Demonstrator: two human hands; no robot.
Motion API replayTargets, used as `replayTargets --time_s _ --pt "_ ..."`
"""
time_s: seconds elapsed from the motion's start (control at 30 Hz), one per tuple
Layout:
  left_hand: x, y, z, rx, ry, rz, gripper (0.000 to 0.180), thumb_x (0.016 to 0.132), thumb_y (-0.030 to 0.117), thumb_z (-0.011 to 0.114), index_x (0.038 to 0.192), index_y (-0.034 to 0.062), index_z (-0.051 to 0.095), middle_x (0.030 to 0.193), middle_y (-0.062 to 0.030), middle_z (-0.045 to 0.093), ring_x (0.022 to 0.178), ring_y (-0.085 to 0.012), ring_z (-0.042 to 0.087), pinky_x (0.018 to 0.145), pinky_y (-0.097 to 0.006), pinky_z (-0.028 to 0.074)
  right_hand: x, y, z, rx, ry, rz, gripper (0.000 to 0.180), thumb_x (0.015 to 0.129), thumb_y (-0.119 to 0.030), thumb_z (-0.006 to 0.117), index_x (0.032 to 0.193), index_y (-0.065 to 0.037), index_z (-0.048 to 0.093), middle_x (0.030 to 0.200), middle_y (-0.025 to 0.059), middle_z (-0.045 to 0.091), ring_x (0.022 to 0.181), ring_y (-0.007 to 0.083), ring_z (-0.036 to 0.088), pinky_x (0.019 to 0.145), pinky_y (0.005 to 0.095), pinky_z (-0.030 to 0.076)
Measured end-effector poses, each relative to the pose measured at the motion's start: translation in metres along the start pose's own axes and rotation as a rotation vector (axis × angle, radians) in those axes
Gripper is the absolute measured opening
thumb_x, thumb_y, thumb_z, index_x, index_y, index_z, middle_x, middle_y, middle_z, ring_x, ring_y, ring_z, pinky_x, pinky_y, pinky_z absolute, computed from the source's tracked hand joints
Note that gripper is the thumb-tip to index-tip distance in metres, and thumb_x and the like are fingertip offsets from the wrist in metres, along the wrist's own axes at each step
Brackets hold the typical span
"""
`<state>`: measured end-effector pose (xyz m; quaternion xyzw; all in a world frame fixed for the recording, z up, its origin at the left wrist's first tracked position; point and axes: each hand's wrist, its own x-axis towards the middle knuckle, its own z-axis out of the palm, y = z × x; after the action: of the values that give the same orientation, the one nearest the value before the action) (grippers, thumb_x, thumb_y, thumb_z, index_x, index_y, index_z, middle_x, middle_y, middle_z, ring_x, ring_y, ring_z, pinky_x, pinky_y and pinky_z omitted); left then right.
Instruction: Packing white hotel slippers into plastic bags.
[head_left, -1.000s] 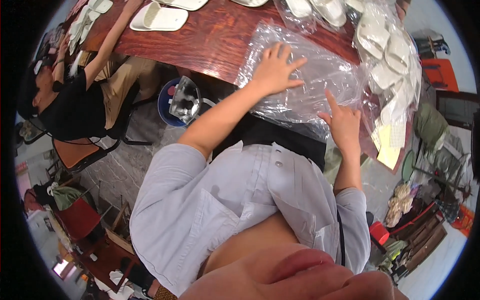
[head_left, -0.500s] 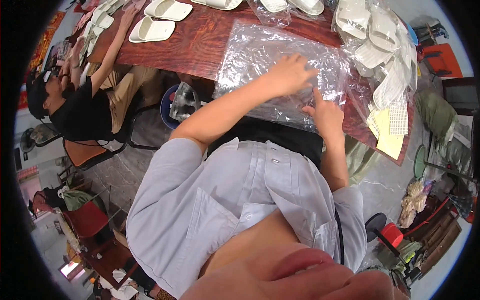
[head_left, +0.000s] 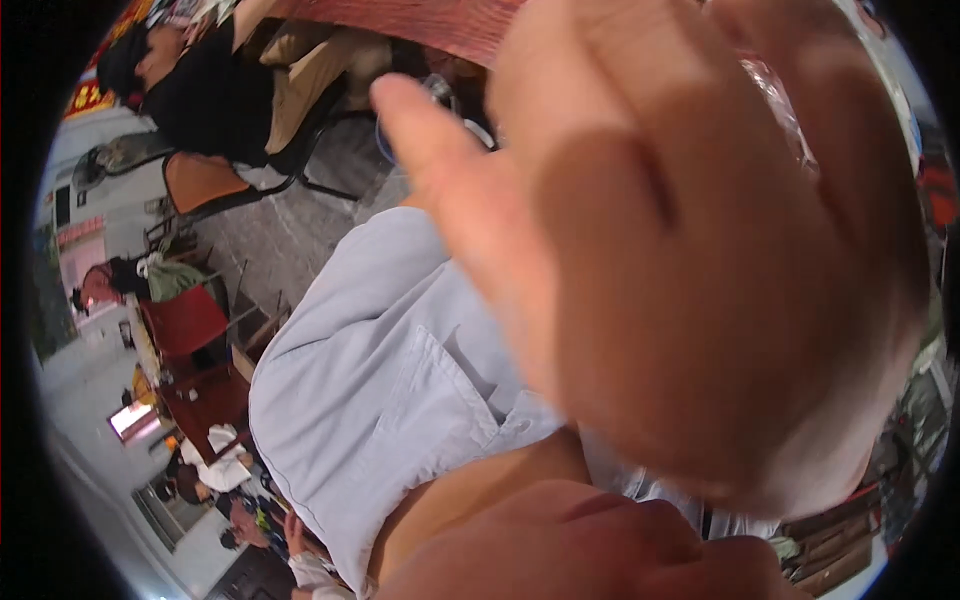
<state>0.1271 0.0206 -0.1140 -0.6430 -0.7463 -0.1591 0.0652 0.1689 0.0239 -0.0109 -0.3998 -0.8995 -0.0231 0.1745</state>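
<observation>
One large, blurred hand [head_left: 640,250] of mine fills the centre and right of the view, very near the camera. Its thumb-like digit reaches toward the upper left, apart from the rest. Which hand this is I cannot tell, nor whether the darker skin at the far right belongs to it or to my other hand. A strip of shiny clear plastic [head_left: 778,108] shows through a gap in the skin; whether it is held or lies behind is unclear. Most of the red-brown table [head_left: 430,25] is covered, and so are the plastic bags and white slippers seen earlier.
At the upper left a person in a black top [head_left: 205,85] sits by the table. Behind them stands an orange-backed chair [head_left: 205,183]. A red chair [head_left: 180,318] and a wooden table [head_left: 205,415] are farther left, with other people at the lower left.
Half a second ago both hands rested on a clear plastic bag on the table. A hand has since risen close to the camera, and the view has shifted, moving the table toward the top.
</observation>
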Motion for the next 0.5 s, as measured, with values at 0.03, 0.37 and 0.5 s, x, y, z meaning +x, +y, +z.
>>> replayTargets --time_s 0.03,0.37,0.5 --pt "0.034 -0.018 0.044 -0.123 -0.009 0.290 0.052 0.094 0.020 0.056 0.142 0.0070 0.040 0.124 -0.0166 0.057 0.106 -0.0220 0.057 0.099 -0.038 0.045 0.004 -0.003 0.001 0.014 0.002 -0.025 0.058 0.076 -0.016 0.073 0.133 -0.020 0.061 0.101 0.0081 0.065 0.092 0.0265 0.062 0.079 0.0382 0.048" --pt "0.068 -0.026 0.197 -0.487 -0.083 1.103 0.047 0.092 0.050 0.056 0.132 0.0235 0.056 0.135 -0.0187 0.046 0.132 -0.0382 0.039 0.103 -0.059 0.031 0.039 -0.011 0.017 0.095 0.005 -0.221 0.057 0.076 -0.018 0.072 0.132 -0.020 0.061 0.100 0.0084 0.065 0.092 0.0267 0.062 0.079 0.0381 0.048" --pt "0.067 -0.024 0.191 -0.425 -0.155 1.102 0.047 0.093 0.049 0.054 0.133 0.0227 0.054 0.136 -0.0207 0.044 0.133 -0.0389 0.037 0.103 -0.060 0.031 0.056 -0.012 0.020 0.110 0.005 -0.317 0.056 0.076 -0.019 0.072 0.132 -0.020 0.061 0.099 0.0085 0.065 0.092 0.0268 0.062 0.079 0.0380 0.048"
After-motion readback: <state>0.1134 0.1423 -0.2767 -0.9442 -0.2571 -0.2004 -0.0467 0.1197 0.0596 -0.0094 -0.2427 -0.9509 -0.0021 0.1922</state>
